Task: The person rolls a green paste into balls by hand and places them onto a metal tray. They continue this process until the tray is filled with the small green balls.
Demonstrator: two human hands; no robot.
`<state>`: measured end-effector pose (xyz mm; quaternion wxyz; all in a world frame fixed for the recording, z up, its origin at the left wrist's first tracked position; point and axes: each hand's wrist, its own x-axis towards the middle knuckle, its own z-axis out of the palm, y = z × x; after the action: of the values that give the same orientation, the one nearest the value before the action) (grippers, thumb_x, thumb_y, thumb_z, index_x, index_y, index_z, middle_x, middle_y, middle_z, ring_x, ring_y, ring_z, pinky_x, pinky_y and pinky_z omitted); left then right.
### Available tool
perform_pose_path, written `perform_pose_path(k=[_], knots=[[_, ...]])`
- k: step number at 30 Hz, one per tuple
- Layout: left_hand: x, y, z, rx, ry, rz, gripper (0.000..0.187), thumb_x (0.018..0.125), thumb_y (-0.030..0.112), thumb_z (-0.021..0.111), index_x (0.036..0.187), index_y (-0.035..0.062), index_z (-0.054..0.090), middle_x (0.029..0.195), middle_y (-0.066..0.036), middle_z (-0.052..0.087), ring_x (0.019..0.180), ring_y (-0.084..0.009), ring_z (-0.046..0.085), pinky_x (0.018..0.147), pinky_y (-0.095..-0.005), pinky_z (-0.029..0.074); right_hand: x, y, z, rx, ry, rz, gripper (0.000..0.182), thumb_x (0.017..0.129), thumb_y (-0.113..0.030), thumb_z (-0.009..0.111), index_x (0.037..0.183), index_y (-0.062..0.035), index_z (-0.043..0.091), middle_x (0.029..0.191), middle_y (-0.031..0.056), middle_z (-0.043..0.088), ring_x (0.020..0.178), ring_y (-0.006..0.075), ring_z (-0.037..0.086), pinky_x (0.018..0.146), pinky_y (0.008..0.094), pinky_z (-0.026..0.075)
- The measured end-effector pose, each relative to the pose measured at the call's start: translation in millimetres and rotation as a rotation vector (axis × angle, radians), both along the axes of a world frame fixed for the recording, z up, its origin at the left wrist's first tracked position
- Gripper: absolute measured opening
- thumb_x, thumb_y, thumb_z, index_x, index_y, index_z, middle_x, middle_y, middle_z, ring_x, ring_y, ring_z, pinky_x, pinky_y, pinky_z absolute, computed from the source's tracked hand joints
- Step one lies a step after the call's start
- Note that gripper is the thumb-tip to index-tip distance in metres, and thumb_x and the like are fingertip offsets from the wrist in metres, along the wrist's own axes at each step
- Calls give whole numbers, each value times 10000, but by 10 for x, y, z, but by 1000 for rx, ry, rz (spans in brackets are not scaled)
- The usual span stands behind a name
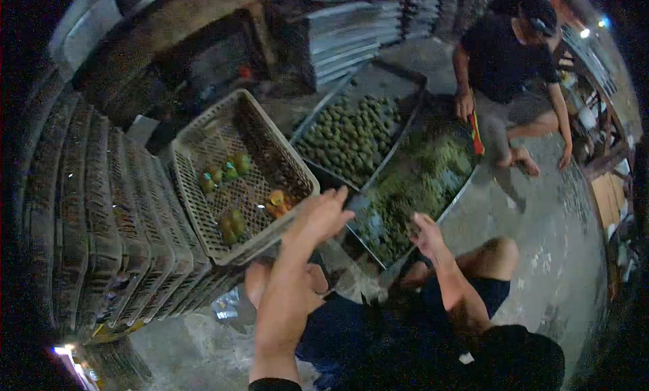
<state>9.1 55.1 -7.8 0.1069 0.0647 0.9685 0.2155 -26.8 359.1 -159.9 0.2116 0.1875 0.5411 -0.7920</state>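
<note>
My left hand [321, 216] is over the near right corner of a plastic crate [190, 205], its fingers partly spread and nothing visible in them. Several green fruits [232, 223] and some orange pieces [278, 204] lie in that crate. Above the near edge of a metal tray holding loose greenish material [419, 181], my right hand [427, 235] has its fingers bent together; whatever they hold is too small to make out. Behind, a second tray contains many small round green fruits [351, 134].
Tall stacked crates [115, 222] line the left side. At the upper right a person [503, 66] sits on the floor, a red and yellow object [476, 134] in one hand. Stacked metal trays [345, 39] stand at the back. A wooden rack [602, 141] is at the far right.
</note>
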Motion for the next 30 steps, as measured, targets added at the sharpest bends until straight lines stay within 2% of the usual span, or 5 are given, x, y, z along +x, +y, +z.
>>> perform_pose_path(k=[7, 14, 23, 26, 30], knots=[[107, 11, -21, -30, -19, 15, 577, 892, 323, 596, 1353, 13, 440, 1321, -201, 519, 1192, -359, 518, 1001, -418, 422, -106, -255, -284, 127, -141, 105, 378, 900, -420, 607, 696, -106, 561, 604, 14, 533, 518, 131, 476, 498, 289, 384], [129, -82, -36, -5, -53, 17, 586, 899, 319, 564, 1376, 15, 412, 1349, -254, 476, 1228, -390, 483, 1042, -441, 386, 11, -232, -212, 240, 67, 366, 289, 960, -365, 518, 1008, -87, 579, 806, 27, 599, 724, 130, 576, 628, 273, 460], [31, -87, -71, -7, -5, 23, 559, 872, 259, 624, 1337, 6, 447, 1310, -230, 516, 1186, -381, 514, 1001, -419, 424, -212, 255, -2537, 560, 428, 712, 241, 957, -310, 533, 971, -73, 580, 698, 62, 604, 594, 226, 579, 512, 380, 426], [-14, -75, -4, -31, -36, 5, 578, 858, 264, 641, 1333, -3, 448, 1298, -233, 524, 1173, -388, 521, 1000, -422, 424, -848, -323, -1441, -173, -307, 191, 226, 958, -262, 542, 1031, -50, 570, 732, 65, 614, 593, 214, 569, 534, 368, 441], [-85, -107, 10, -23, -32, -15, 584, 854, 238, 645, 1342, -4, 436, 1319, -215, 511, 1199, -378, 503, 1009, -420, 415, -1389, -514, -1143, -66, -11, 67, 329, 962, -336, 529, 1093, -37, 563, 820, 60, 630, 662, 192, 568, 619, 368, 467]])
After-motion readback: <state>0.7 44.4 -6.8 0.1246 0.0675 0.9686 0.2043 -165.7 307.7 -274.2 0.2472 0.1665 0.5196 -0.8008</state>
